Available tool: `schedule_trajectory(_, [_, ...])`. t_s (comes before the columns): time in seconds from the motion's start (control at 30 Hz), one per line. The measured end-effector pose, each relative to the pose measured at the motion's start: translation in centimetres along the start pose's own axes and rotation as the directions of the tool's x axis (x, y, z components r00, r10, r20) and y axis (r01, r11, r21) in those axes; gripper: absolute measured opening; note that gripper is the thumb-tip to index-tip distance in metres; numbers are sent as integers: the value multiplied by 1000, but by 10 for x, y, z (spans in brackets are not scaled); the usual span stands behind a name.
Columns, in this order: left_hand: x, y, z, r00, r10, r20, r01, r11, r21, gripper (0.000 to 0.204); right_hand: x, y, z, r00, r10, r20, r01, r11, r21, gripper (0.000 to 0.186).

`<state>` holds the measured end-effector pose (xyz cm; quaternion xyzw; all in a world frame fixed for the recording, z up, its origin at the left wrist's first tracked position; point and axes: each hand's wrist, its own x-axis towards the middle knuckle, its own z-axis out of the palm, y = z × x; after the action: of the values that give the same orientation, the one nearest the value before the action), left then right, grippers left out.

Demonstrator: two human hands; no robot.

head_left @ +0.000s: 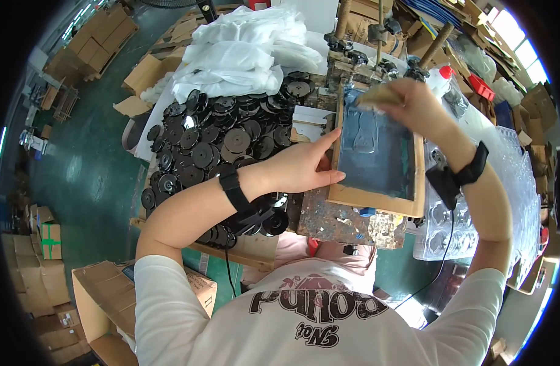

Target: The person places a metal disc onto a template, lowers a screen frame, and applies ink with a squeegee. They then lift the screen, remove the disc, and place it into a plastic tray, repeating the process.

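Paint-stained desk (348,224), green floor (103,158), cardboard boxes (97,46) about; blk discs (203,155) heaped on L. Wood frame (377,204) w/ blue-gray screen (377,168) sits over desk, R of discs. R hand (417,108) clamped on tan tool (377,95) at screen's far end, blurred. L hand (298,168) at frame's L rail, thumb + forefinger apart; other fingers hidden, can't tell if gripping.

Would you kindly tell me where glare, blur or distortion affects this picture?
In the head view, the window is blown out, the black discs carry bright glints, the right hand looks motion-blurred, and straight edges bend near the rim.
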<state>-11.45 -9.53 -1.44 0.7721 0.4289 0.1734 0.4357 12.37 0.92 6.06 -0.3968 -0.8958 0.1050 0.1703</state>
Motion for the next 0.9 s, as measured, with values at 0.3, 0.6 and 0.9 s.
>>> schedule_trajectory(0.3, [-10, 51, -41, 856, 425, -294, -493, 842, -218, 49, -45, 128, -62, 878, 478, -33, -427, 812, 399, 31])
schedule_trajectory(0.6, [-43, -35, -66, 948, 276, -161, -26, 571, 821, 49, -45, 64, 44, 931, 212, 298, -174, 973, -149, 49])
schedule_trajectory(0.9, [-54, -77, -76, 973, -196, -123, 216, 585, 782, 40, 18, -22, 112, 1000, -16, -7, 16, 998, -61, 44])
